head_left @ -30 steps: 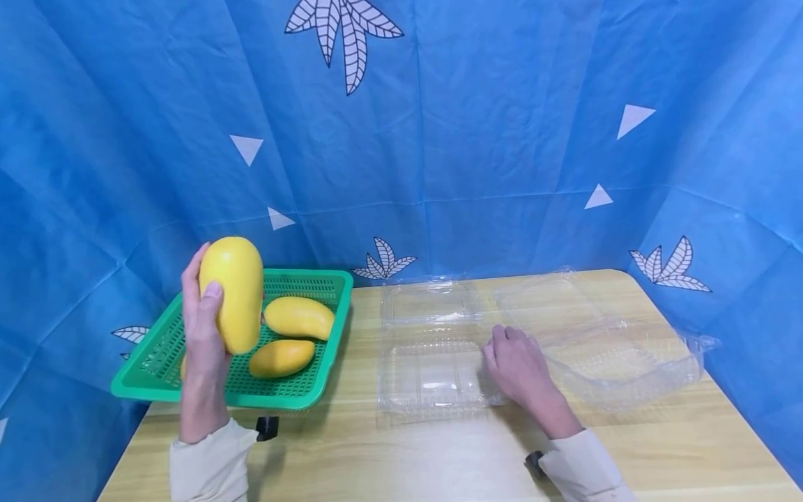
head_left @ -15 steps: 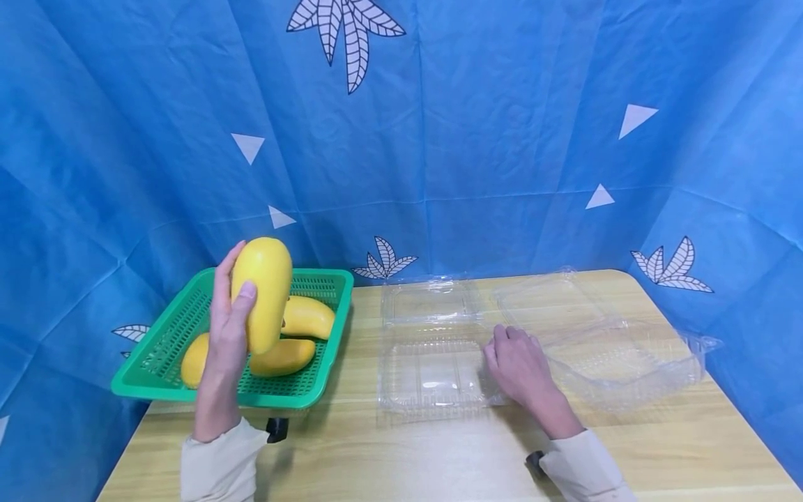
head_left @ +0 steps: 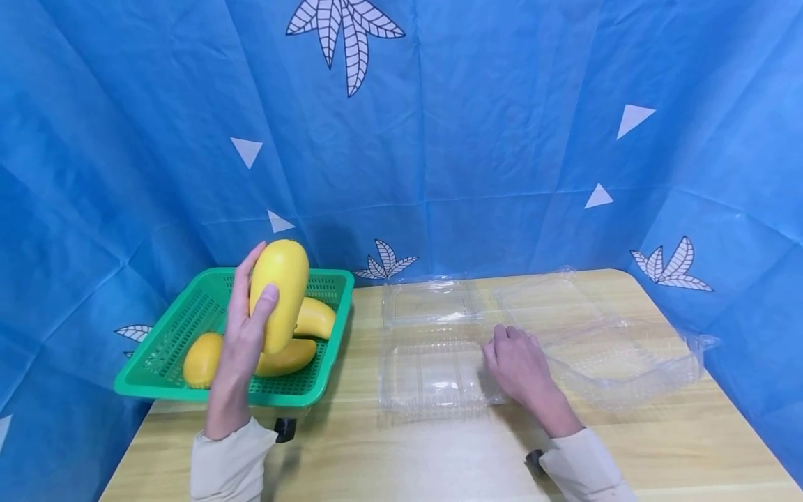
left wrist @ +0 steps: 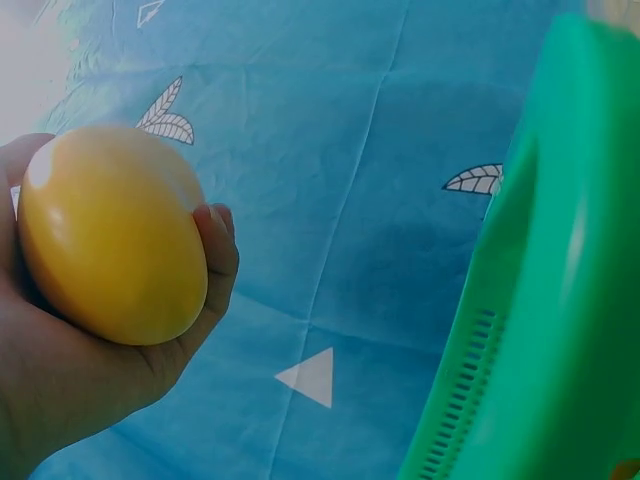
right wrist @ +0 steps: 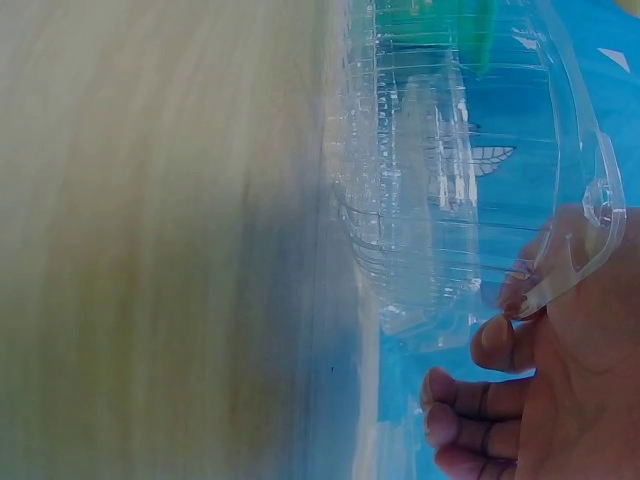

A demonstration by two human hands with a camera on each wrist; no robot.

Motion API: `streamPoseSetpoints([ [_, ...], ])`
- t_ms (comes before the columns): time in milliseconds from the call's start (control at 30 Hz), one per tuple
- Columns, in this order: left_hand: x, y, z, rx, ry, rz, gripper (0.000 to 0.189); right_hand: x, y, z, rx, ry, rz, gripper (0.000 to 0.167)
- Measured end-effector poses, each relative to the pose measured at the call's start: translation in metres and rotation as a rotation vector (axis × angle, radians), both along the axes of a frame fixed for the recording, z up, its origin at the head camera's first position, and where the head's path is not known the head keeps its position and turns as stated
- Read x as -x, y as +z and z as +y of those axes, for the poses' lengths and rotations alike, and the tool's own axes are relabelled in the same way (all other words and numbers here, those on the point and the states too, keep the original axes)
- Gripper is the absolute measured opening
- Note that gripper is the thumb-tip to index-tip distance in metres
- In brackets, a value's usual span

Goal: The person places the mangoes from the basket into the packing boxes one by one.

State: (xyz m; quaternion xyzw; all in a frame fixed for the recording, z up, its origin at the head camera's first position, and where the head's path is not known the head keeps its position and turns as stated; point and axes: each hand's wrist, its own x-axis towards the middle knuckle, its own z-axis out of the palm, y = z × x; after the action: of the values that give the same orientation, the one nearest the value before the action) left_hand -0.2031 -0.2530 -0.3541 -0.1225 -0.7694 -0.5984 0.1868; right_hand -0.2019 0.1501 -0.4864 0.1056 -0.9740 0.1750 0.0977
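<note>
At the bottom of the head view, pale sleeves are seen on both arms, above a wooden table. At lower right, the right forearm is slanted up and to the left, and the right hand is bent palm-down; by its thumb and forefinger the rim of a clear container is pinched, its other fingers being curled in the right wrist view. At lower left, the left forearm is held nearly upright, and a yellow mango is gripped in the left hand, the thumb laid across its near face. The mango is held raised, roughly on end, in front of and above a green basket, in which three other mangoes are seen. The container is opened, its lid being spread behind it. To the right, a second clear container is also opened. Behind everything, a blue curtain is hung.
</note>
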Motion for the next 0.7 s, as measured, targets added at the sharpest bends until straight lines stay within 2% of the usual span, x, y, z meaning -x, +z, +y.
streamPoseSetpoints([
  [333, 0.003, -0.005, 0.010, 0.054, -0.019, 0.026, 0.058, -0.001, -0.001, 0.002, 0.004, -0.003, -0.006, 0.026],
  [700, 0.001, -0.011, 0.022, 0.110, -0.042, -0.005, 0.058, -0.001, -0.003, 0.002, -0.002, -0.001, 0.012, 0.026],
])
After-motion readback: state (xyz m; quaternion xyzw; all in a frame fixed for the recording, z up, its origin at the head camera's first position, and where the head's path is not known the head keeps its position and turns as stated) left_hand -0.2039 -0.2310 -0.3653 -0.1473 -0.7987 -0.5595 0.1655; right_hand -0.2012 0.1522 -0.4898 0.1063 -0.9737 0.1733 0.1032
